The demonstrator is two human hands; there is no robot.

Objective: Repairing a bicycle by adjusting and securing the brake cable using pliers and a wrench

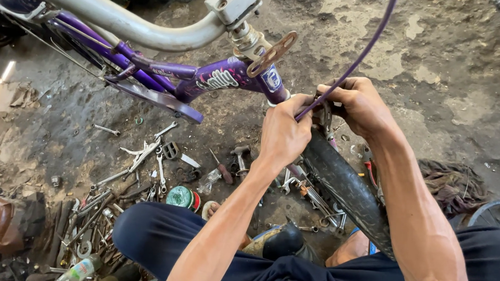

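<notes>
A purple bicycle frame (219, 79) with a grey handlebar (119, 19) stands in front of me. Its black front tyre (344, 188) runs down between my knees. My left hand (284, 131) pinches a purple cable (357, 60) just above the tyre, at the fork. My right hand (357, 103) closes around the brake part beside it, fingers curled over the top of the wheel. The cable rises up and away to the right, out of view.
Wrenches and spanners (147, 152), a screwdriver (223, 170), a green tin (180, 196) and scattered metal parts lie on the dirty concrete floor at left. A plastic bottle (81, 268) lies lower left. A rag pile (453, 182) and another wheel (497, 213) sit at right.
</notes>
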